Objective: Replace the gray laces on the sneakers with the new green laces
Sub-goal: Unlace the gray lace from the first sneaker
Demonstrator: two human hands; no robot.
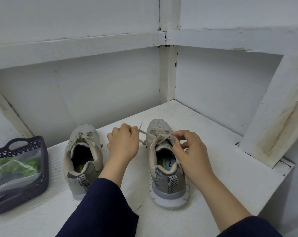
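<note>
Untying the gray lace (143,132) on the right sneaker (168,184).

L hand (123,142) has a closed grip: fingers curled, it pinches one free end of the gray lace and holds it out to the left, approx. level w/ the bow. R hand (191,151) pinches the bow itself w/ thumb and first finger, just above the tongue; the other fingers are half curled. To do this step well, I think: pull the end slowly and straight, and keep the R grip light so the loop can slip through and not tighten to a knot. The left sneaker (83,161) stands beside, its bow tied. The green laces (16,165) lie in a clear bag (11,182) inside the dark basket (44,156) at far left of the surface (221,159), well apart from both hands.
</note>
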